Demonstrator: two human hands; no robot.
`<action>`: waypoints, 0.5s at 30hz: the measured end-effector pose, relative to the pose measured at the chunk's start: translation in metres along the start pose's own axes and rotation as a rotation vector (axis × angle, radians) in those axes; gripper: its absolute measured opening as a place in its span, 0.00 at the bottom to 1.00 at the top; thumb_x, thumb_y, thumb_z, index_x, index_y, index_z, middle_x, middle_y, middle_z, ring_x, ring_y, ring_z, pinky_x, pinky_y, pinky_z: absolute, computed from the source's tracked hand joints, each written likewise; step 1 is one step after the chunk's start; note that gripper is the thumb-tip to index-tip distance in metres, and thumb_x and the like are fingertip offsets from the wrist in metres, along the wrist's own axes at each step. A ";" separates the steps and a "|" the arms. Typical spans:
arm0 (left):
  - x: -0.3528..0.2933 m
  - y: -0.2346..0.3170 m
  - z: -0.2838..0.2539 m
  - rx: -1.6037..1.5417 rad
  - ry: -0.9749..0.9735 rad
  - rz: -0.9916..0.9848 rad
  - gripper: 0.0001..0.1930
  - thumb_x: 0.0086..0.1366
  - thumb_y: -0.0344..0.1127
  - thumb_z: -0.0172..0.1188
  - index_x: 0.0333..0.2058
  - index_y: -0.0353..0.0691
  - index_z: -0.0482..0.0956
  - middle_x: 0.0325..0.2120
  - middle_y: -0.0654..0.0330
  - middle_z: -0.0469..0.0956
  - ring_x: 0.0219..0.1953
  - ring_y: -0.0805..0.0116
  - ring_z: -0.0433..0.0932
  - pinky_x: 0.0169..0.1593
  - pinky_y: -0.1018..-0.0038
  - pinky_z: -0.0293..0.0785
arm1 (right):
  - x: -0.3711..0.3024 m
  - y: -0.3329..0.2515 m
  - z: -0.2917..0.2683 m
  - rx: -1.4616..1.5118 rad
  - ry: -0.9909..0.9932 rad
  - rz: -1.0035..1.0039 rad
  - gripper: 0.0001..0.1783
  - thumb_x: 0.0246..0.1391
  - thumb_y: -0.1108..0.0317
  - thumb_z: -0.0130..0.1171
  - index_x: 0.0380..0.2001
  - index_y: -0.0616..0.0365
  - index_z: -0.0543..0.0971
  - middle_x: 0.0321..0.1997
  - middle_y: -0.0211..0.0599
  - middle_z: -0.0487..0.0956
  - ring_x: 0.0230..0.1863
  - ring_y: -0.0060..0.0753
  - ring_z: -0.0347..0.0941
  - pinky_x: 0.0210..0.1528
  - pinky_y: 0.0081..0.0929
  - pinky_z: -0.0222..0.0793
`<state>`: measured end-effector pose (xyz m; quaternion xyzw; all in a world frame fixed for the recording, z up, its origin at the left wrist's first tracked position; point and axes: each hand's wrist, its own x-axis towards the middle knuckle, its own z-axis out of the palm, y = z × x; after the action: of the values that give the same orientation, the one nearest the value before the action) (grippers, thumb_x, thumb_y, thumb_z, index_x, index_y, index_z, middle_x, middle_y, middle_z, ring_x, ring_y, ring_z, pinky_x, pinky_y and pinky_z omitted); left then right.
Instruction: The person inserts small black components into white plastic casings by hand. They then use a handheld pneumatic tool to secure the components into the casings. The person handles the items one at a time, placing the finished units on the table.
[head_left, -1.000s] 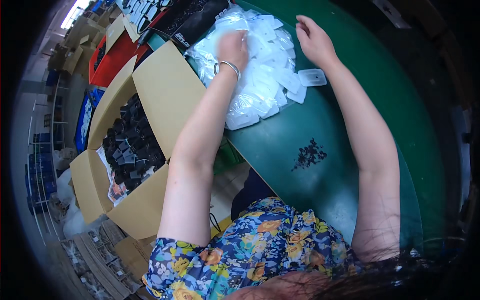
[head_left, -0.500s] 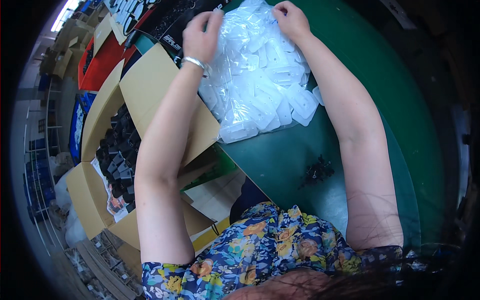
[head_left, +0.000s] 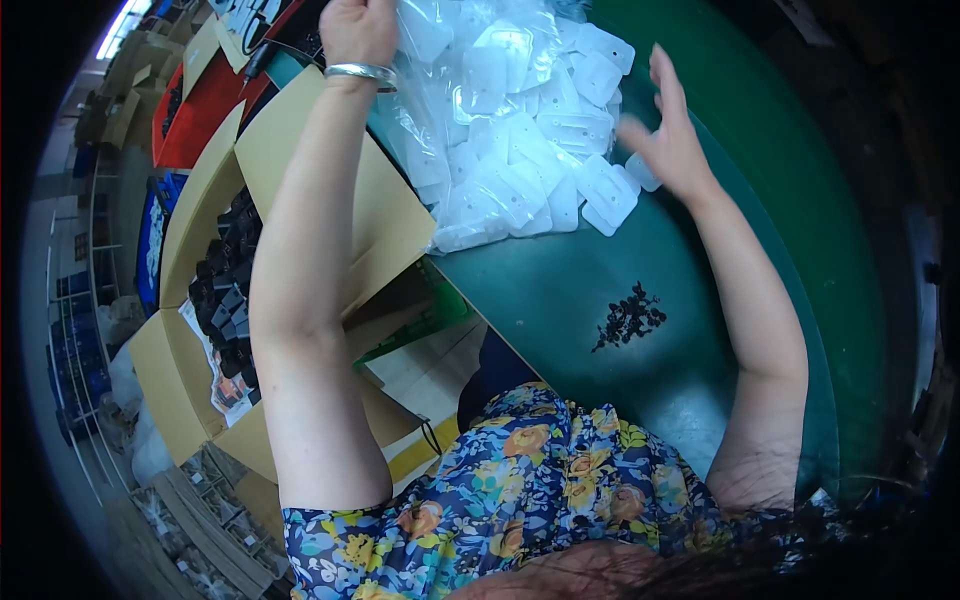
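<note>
A clear plastic bag (head_left: 425, 150) lies on the green table, with many flat white plastic plates (head_left: 605, 190) in and around it. The plates have rounded corners and small holes. My left hand (head_left: 360, 32) is at the bag's upper left side; the top edge of the picture cuts off its fingers, so its grip is hidden. To the right of the pile, my right hand (head_left: 672, 140) hovers with fingers apart and holds nothing, its thumb side blurred. Closer to me, a small heap of tiny black parts (head_left: 630, 318) rests on the table.
Left of the table stands an open cardboard box (head_left: 300, 150) holding black plastic parts (head_left: 225, 300); its flap reaches the bag. Behind it are a red bin (head_left: 185, 130) and a black tool (head_left: 262, 60). The green table (head_left: 560, 290) curves away at right.
My right hand has come away from the bag's top, moving down and right, and its fingers have spread. My left hand has moved up and left. More white plates show uncovered at the upper right.
</note>
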<state>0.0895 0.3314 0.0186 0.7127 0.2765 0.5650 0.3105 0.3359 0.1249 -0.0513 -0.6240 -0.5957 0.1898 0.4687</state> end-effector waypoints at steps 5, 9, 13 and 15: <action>0.017 0.060 0.013 -0.330 -0.076 -0.129 0.09 0.67 0.36 0.50 0.33 0.39 0.76 0.27 0.67 0.76 0.29 0.80 0.72 0.33 0.82 0.69 | -0.068 -0.019 -0.009 -0.246 -0.205 -0.093 0.71 0.20 0.43 0.74 0.65 0.57 0.43 0.67 0.57 0.44 0.68 0.56 0.40 0.66 0.47 0.41; 0.036 0.089 0.017 -0.574 -0.084 -0.083 0.10 0.67 0.39 0.48 0.33 0.41 0.74 0.27 0.62 0.77 0.26 0.73 0.75 0.31 0.80 0.72 | -0.073 -0.018 0.000 -0.339 -0.173 -0.165 0.72 0.17 0.43 0.75 0.64 0.58 0.45 0.67 0.58 0.45 0.68 0.56 0.41 0.67 0.50 0.39; 0.036 0.112 0.038 -0.939 -0.228 -0.367 0.18 0.68 0.45 0.42 0.31 0.37 0.73 0.27 0.58 0.77 0.27 0.68 0.76 0.30 0.75 0.75 | -0.075 -0.013 -0.004 -0.348 -0.109 -0.137 0.70 0.19 0.46 0.75 0.64 0.59 0.46 0.66 0.57 0.46 0.68 0.57 0.41 0.67 0.50 0.39; 0.050 0.119 0.006 -0.761 -0.384 -0.307 0.19 0.68 0.46 0.41 0.31 0.36 0.73 0.27 0.57 0.77 0.28 0.67 0.77 0.32 0.73 0.75 | -0.074 -0.022 0.006 -0.319 -0.104 -0.169 0.69 0.20 0.48 0.76 0.64 0.59 0.47 0.66 0.56 0.47 0.67 0.56 0.43 0.67 0.50 0.40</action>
<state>0.1110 0.2896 0.1391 0.5906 0.0891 0.4313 0.6762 0.3032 0.0555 -0.0604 -0.6274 -0.6922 0.0849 0.3464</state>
